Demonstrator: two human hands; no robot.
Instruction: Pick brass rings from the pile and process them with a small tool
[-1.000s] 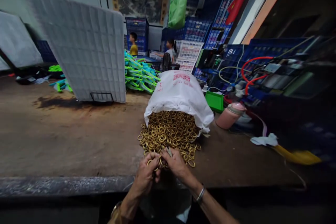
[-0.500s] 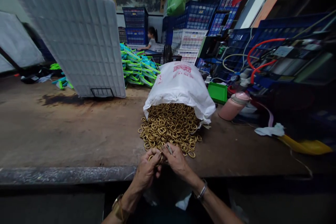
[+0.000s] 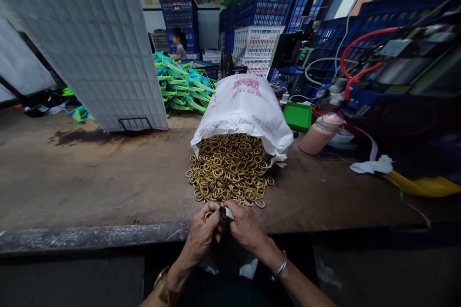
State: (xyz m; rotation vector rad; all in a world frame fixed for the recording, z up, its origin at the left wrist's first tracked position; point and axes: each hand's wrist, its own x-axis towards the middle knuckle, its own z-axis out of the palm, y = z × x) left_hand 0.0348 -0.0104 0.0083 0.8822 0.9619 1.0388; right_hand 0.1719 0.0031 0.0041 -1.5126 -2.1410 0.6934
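A heap of brass-coloured rings (image 3: 230, 172) spills from the mouth of a white woven sack (image 3: 245, 105) onto the table (image 3: 108, 187). Just in front of the heap, at the table's near edge, my left hand (image 3: 200, 231) is closed on a ring (image 3: 208, 216) between thumb and fingers. My right hand (image 3: 248, 230) grips a small tool (image 3: 228, 213) with a dark tip and a pale grey part; its exact kind is unclear. The tip meets the left fingertips, close to the ring. My fingers partly cover both the ring and the tool.
Left stands a tilted white panel (image 3: 93, 57), with green and blue items (image 3: 183, 86) piled behind. To the right are a green tray (image 3: 298, 116), a pink bottle (image 3: 320, 134), a yellow strip (image 3: 425, 184) and a machine with red hoses (image 3: 363, 38). A person (image 3: 179, 44) is by stacked crates (image 3: 180, 24).
My right hand has turned, so the tool now lies more level, with its dark tip at the left fingers. The view has shifted slightly. The person behind has moved left.
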